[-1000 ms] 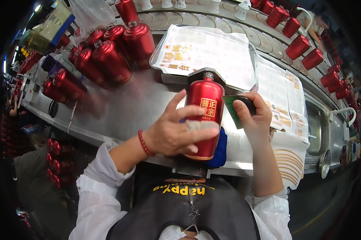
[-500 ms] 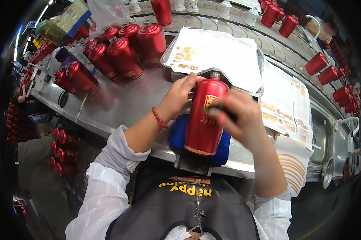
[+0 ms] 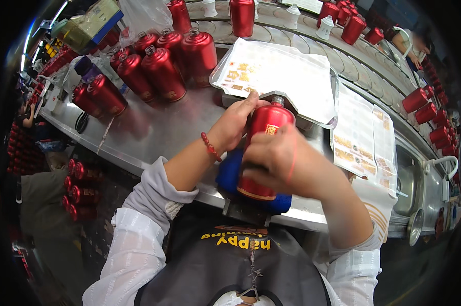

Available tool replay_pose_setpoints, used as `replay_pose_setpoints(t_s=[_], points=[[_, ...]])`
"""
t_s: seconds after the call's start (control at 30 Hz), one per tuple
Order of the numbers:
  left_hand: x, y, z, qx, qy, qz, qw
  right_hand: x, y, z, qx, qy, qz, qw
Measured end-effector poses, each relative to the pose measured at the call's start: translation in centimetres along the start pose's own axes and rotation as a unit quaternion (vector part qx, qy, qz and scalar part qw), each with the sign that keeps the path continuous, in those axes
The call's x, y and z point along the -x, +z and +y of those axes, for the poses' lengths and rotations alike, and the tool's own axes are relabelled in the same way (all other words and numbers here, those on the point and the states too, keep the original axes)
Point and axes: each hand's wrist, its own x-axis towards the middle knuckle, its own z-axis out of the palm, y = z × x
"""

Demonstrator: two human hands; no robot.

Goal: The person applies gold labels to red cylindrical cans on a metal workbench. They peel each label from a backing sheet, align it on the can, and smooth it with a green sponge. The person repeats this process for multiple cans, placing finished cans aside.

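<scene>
A glossy red bottle with gold lettering lies tilted in front of me, its clear glass neck pointing away. Beneath it is a blue padded rest. My left hand, wearing a red bead bracelet, grips the bottle's upper left side with the thumb near its shoulder. Across the bottle's front, my right hand is curled and slightly blurred, covering most of the lettering. What its fingers hold is hidden from here. Just beyond the neck, a white sheet of gold stickers lies on a metal tray.
Several red bottles stand at the left of the steel table. More sticker sheets lie at the right, beside a sink. A curved conveyor carrying bottles and white figurine-like pieces runs behind. Another person is at the far right.
My right hand has moved left and down across the bottle's lettering, hiding a small dark thing earlier visible at its fingers. My left hand keeps its hold. Conveyor bottles have shifted right.
</scene>
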Motion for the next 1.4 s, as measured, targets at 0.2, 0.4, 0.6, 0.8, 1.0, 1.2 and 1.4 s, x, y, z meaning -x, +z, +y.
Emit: replay_pose_setpoints(t_s=[0.2, 0.4, 0.6, 0.8, 1.0, 1.2, 1.4], points=[[4.3, -1.4, -3.4, -0.302, 0.382, 0.004, 0.873, 3.7, 2.5, 2.2, -0.041, 0.141, 0.311, 0.939], [9.3, -1.9, -2.1, -0.598, 0.455, -0.151, 0.642, 8.5, 8.0, 1.8, -0.388, 0.300, 0.429, 0.759], [10.4, -1.4, -2.7, -0.607, 0.457, -0.147, 0.634, 8.4, 8.0, -0.8, -0.487, 0.302, 0.422, 0.703], [14.4, -2.9, -5.5, -0.603, 0.470, -0.089, 0.638, 9.3, 9.8, -0.1, -0.429, 0.320, 0.392, 0.748], [10.5, 0.6, -2.7, -0.638, 0.521, -0.196, 0.532, 10.0, 9.2, 0.3, -0.317, 0.301, 0.392, 0.810], [8.0, -2.5, -0.9, -0.475, 0.439, 0.053, 0.761, 13.0, 9.1, 0.4, -0.085, 0.175, 0.289, 0.937], [-2.2, -0.5, 0.4, 0.016, -0.077, -0.007, 0.997, 10.1, 11.4, -0.9, 0.073, 0.144, 0.242, 0.957]])
